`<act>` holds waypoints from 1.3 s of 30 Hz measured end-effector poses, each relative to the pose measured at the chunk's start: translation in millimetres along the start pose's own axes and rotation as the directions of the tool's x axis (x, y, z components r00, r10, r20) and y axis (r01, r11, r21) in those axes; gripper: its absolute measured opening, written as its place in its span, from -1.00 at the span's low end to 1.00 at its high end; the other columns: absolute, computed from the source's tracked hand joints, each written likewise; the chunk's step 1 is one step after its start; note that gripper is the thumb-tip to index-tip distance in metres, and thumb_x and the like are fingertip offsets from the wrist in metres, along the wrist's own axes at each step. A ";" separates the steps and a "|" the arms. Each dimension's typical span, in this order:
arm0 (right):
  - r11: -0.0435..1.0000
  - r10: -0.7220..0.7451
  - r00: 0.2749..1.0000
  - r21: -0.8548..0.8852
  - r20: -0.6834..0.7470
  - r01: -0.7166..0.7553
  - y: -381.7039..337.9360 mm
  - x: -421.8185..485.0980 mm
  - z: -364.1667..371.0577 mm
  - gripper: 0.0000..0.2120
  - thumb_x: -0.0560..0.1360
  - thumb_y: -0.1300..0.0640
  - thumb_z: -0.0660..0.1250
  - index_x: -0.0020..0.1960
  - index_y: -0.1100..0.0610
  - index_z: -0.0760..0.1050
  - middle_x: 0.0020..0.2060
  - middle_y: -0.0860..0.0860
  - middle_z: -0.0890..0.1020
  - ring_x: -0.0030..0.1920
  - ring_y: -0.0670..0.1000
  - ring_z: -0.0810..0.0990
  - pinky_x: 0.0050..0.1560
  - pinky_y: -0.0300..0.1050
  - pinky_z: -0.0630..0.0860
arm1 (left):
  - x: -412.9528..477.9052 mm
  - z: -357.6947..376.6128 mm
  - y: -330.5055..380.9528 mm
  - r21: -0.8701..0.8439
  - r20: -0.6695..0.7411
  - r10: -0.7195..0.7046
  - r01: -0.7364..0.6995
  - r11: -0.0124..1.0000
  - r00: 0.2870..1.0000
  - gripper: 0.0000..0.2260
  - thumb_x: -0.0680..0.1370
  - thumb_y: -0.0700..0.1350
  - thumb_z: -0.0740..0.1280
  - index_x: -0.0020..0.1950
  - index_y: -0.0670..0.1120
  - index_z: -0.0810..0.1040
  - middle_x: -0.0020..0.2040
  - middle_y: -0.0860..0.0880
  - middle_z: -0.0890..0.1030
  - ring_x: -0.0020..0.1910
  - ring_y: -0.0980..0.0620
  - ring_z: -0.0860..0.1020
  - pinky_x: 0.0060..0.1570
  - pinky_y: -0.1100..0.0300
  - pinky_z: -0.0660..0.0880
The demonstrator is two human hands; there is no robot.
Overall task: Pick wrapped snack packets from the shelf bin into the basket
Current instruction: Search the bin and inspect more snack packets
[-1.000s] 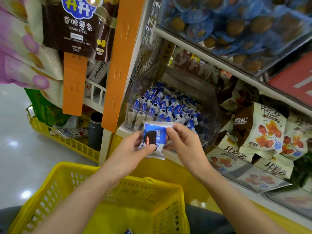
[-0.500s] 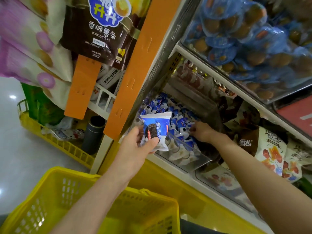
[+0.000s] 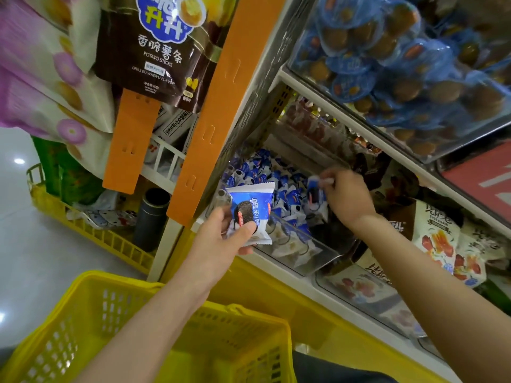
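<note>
My left hand [image 3: 221, 239] holds a blue-and-white snack packet [image 3: 253, 207] with a dark cookie picture, just in front of the clear shelf bin [image 3: 307, 251]. The bin holds several more blue packets [image 3: 279, 186]. My right hand [image 3: 345, 196] is inside the bin, pinching a second blue packet [image 3: 315, 192] by its top edge, lifted slightly above the pile. The yellow basket [image 3: 83, 327] sits below my left forearm at the bottom of the view.
An orange shelf upright [image 3: 215, 106] stands left of the bin. A dark potato-stick bag [image 3: 154, 51] hangs above it. White snack bags [image 3: 439, 239] fill the neighbouring bin on the right. Blue cake packs [image 3: 401, 64] lie on the upper shelf. A yellow crate [image 3: 91, 233] sits on the floor.
My right hand let go of the first packet, reached into the bin and has now pinched a second packet and raised it. My left hand kept the first packet, almost still.
</note>
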State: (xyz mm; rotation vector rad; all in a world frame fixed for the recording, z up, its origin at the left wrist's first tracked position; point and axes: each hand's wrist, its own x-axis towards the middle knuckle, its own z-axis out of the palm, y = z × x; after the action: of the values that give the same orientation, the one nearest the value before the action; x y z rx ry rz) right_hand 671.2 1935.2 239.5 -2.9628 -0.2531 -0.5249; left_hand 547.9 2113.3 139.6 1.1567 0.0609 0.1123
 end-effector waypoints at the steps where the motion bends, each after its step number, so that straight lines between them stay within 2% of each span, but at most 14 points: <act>1: 0.995 -0.024 0.996 0.090 -0.081 0.031 -3.9 -5.0 -7.3 -0.82 0.56 0.17 0.23 0.13 0.14 0.50 0.05 0.06 0.58 0.00 0.02 0.56 -0.06 -0.13 0.49 | -0.7 0.5 -0.2 -0.004 0.004 -0.003 0.003 1.000 1.000 -0.79 0.53 -0.15 0.30 0.13 0.05 0.43 0.06 0.05 0.60 -0.09 0.13 0.64 -0.22 0.28 0.57; 3: 0.952 -0.043 0.984 0.293 -0.172 0.093 -11.9 -16.0 -21.3 -0.85 0.53 0.16 0.28 0.10 0.09 0.50 -0.01 -0.04 0.56 -0.03 -0.07 0.54 -0.06 -0.26 0.45 | -2.4 0.0 -1.0 -0.029 0.008 -0.020 0.021 0.999 1.000 -0.79 0.54 -0.11 0.28 0.16 -0.01 0.43 0.06 0.02 0.61 -0.11 0.11 0.64 -0.22 0.27 0.57; 5: 0.897 -0.094 0.984 0.415 -0.150 0.149 -20.3 -29.8 -31.6 -0.87 0.51 0.15 0.31 0.06 0.07 0.51 -0.12 -0.12 0.56 -0.13 -0.12 0.57 -0.13 -0.34 0.50 | -4.8 -0.6 -2.1 -0.058 0.021 -0.036 0.038 0.998 0.999 -0.79 0.55 -0.06 0.24 0.18 -0.03 0.44 0.07 0.00 0.60 -0.08 0.08 0.64 -0.22 0.28 0.57; 9: 0.837 -0.160 0.982 0.540 0.099 0.082 -35.1 -61.5 -29.9 -0.89 0.49 0.18 0.33 -0.08 -0.04 0.51 -0.22 -0.12 0.59 -0.20 -0.08 0.63 -0.21 -0.25 0.60 | -12.1 -0.4 -2.5 -0.085 0.055 -0.037 0.042 0.995 0.998 -0.74 0.46 0.12 0.20 0.10 0.10 0.46 0.05 0.07 0.59 0.01 0.11 0.60 -0.14 0.25 0.55; 12: 0.791 -0.182 0.953 0.612 0.244 -0.006 -44.0 -78.7 -17.5 -0.90 0.51 0.21 0.31 -0.06 0.03 0.54 -0.18 -0.10 0.59 -0.18 -0.01 0.64 -0.16 -0.18 0.62 | -17.5 0.6 -4.8 -0.058 0.117 -0.074 0.081 0.995 0.990 -0.65 0.46 0.15 0.15 0.21 0.11 0.43 0.17 0.04 0.56 0.15 0.06 0.54 0.10 0.04 0.52; 14: 0.764 -0.183 0.935 0.642 0.305 -0.060 -47.3 -86.9 -10.3 -0.91 0.52 0.22 0.29 -0.04 0.08 0.54 -0.13 -0.05 0.60 -0.17 -0.03 0.64 -0.18 -0.21 0.62 | -21.2 -0.1 -5.9 -0.080 0.161 -0.117 0.131 0.988 0.980 -0.65 0.53 0.10 0.13 0.29 0.08 0.39 0.16 -0.04 0.58 0.14 -0.02 0.56 0.08 -0.03 0.54; 17: 0.712 -0.172 0.905 0.684 0.389 -0.159 -53.1 -95.7 -6.4 -0.87 0.56 0.16 0.23 -0.07 0.04 0.54 -0.09 0.02 0.62 -0.23 -0.11 0.63 -0.26 -0.33 0.57 | -24.5 -1.8 -4.5 -0.116 0.222 -0.162 0.191 0.975 0.961 -0.74 0.58 0.03 0.13 0.24 0.06 0.42 0.04 -0.10 0.65 -0.01 -0.07 0.63 -0.15 0.07 0.60; 19: 0.690 -0.170 0.881 0.692 0.441 -0.214 -55.1 -100.4 -5.7 -0.80 0.59 0.03 0.14 -0.10 -0.06 0.52 -0.08 0.02 0.63 -0.23 -0.06 0.66 -0.15 -0.23 0.61 | -25.4 -3.1 -2.0 -0.105 0.237 -0.168 0.197 0.975 0.957 -0.72 0.56 0.02 0.15 0.25 0.03 0.43 0.01 -0.08 0.67 -0.08 -0.02 0.64 -0.21 0.14 0.58; 22: 0.719 -0.193 0.865 0.667 0.462 -0.195 -55.0 -106.0 -4.2 -0.79 0.54 -0.12 0.16 -0.08 -0.07 0.52 -0.08 0.01 0.64 -0.15 0.02 0.64 0.03 -0.02 0.59 | -25.3 -3.2 -0.1 -0.051 0.247 -0.150 0.167 0.985 0.957 -0.72 0.55 0.02 0.18 0.25 0.04 0.45 0.02 -0.03 0.67 -0.04 0.03 0.64 -0.18 0.17 0.56; 26: 0.699 -0.206 0.845 0.679 0.494 -0.226 -58.2 -110.7 -2.8 -0.90 0.49 -0.03 0.32 -0.02 -0.06 0.52 -0.12 -0.15 0.62 -0.18 -0.19 0.61 -0.04 -0.15 0.59 | -26.9 -2.1 2.3 0.023 0.234 -0.106 0.104 0.994 0.966 -0.72 0.55 0.04 0.20 0.25 0.09 0.44 0.04 0.03 0.66 0.00 0.02 0.63 -0.10 0.10 0.57; 31: 0.582 -0.174 0.768 0.693 0.617 -0.425 -59.2 -108.0 -7.9 -0.86 0.50 0.00 0.31 -0.01 0.03 0.57 -0.07 -0.08 0.66 -0.02 -0.12 0.63 -0.06 -0.24 0.57 | -27.7 -0.3 4.2 0.053 0.191 -0.072 0.063 0.997 0.979 -0.60 0.40 0.16 0.29 0.22 0.15 0.43 0.06 0.08 0.64 -0.01 0.14 0.62 -0.12 0.21 0.57; 34: 0.464 -0.180 0.781 0.752 0.598 -0.468 -59.5 -106.7 -10.1 -0.81 0.52 0.09 0.29 0.05 0.17 0.56 -0.06 0.04 0.69 -0.07 -0.05 0.66 -0.10 -0.24 0.59 | -25.4 -1.8 4.8 0.093 0.205 -0.102 0.085 0.992 0.973 -0.72 0.47 -0.02 0.35 0.17 0.11 0.48 0.05 0.10 0.64 -0.03 0.18 0.61 -0.23 0.34 0.51; 37: 0.436 -0.084 0.856 0.792 0.509 -0.428 -54.9 -100.6 -13.9 -0.87 0.52 0.12 0.28 0.00 0.11 0.57 -0.10 0.05 0.70 -0.07 0.06 0.66 -0.06 -0.05 0.59 | -23.9 -2.6 2.3 0.103 0.163 -0.121 0.105 0.989 0.979 -0.72 0.49 -0.15 0.36 0.19 0.01 0.49 0.05 0.01 0.61 -0.07 0.13 0.61 -0.28 0.35 0.49; 39: 0.393 0.002 0.896 0.824 0.443 -0.408 -46.2 -90.1 -19.9 -0.89 0.53 0.13 0.27 -0.04 0.08 0.57 -0.14 0.01 0.70 -0.12 0.01 0.67 -0.15 -0.12 0.61 | -22.9 -3.4 0.0 0.066 0.090 -0.127 0.121 0.990 0.988 -0.72 0.48 -0.16 0.38 0.16 0.05 0.46 0.06 0.01 0.58 -0.04 0.10 0.59 -0.27 0.34 0.49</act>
State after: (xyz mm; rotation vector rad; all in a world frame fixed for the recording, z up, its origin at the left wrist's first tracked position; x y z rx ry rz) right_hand 572.7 1964.6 230.7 -1.8851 -0.1145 0.2268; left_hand 524.8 2113.6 138.0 1.2144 0.0536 -0.0546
